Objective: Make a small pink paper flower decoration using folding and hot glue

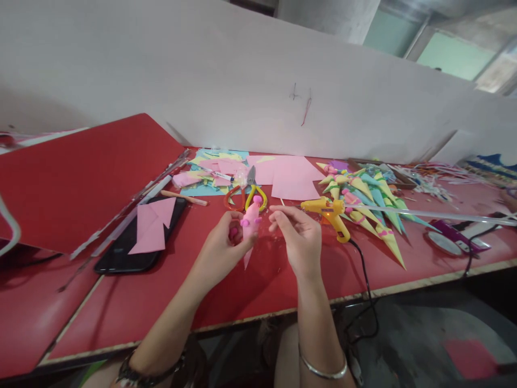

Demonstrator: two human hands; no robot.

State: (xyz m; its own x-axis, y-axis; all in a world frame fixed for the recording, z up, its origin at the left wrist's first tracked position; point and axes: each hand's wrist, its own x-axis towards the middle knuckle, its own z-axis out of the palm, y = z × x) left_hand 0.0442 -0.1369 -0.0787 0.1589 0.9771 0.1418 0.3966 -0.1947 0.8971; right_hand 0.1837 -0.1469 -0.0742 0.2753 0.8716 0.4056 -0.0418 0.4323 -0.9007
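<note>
A pink paper cone (250,223) is held in the left hand (224,245), its point turned down toward six o'clock and its wide end, trimmed with small pink blobs, up at twelve o'clock. The grip of that hand is closed around the cone, with the fingers wrapped on its left side and the thumb across the front. The right hand (297,237) is placed just beside the cone at three o'clock; its thumb and forefinger are pinched narrowly together, and whether something small is held between them cannot be told (the fingertips are blurred). The cone is thus kept between the two hands, above the red table (258,285).

A yellow glue gun (329,211) is laid on the table just past the right hand at two o'clock, its black cord trailing off the near edge. A heap of finished cones (371,199) in green, blue and yellow is spread beyond it at two o'clock. Scissors (252,191) with yellow and orange handles are seen at twelve o'clock, near loose pink paper sheets (291,175). A black phone (133,245) under folded pink paper lies at nine o'clock.
</note>
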